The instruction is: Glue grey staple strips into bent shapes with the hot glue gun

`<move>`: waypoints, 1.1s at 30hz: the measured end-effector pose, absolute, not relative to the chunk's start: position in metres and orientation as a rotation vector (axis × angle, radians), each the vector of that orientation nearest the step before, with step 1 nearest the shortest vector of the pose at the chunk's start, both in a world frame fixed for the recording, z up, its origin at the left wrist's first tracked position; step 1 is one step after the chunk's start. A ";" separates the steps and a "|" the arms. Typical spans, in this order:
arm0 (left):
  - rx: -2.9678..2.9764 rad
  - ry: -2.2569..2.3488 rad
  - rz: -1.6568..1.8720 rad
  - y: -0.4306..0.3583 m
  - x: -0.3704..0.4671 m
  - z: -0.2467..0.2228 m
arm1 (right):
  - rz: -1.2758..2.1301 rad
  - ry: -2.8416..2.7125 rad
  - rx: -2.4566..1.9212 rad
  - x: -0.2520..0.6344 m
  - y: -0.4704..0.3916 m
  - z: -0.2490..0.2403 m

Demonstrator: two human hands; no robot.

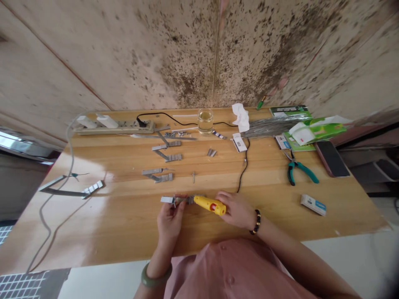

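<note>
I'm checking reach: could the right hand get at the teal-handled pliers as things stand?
Probably, but only once freed: the right hand grips the yellow glue gun, though no object shows between that hand and the pliers.

Your yellow glue gun (204, 202) looks like smooth, faintly glossy plastic — beneath it you have a sheeny wooden table (124, 232), nearer you a matt cloth shirt (218, 268), to its right plastic-handled pliers (291, 167), and beyond it a clear glass cup (205, 124), crumpled paper tissue (241, 118) and rough wall (140, 54).
</note>
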State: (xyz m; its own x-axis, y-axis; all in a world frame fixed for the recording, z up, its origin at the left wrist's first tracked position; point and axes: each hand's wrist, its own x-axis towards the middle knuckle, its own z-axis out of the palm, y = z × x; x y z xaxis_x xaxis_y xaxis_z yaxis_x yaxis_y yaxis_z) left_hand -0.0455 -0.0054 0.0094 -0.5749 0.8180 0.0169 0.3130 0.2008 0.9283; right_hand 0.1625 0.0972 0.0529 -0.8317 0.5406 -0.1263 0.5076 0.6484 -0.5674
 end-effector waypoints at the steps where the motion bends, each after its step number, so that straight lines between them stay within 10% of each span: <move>1: 1.050 1.993 1.362 -0.005 -0.046 0.009 | 0.948 -2.808 -0.878 0.163 0.097 0.053; 33: 1.053 1.975 1.343 -0.005 -0.046 0.010 | 0.979 -2.880 -0.831 0.163 0.094 0.057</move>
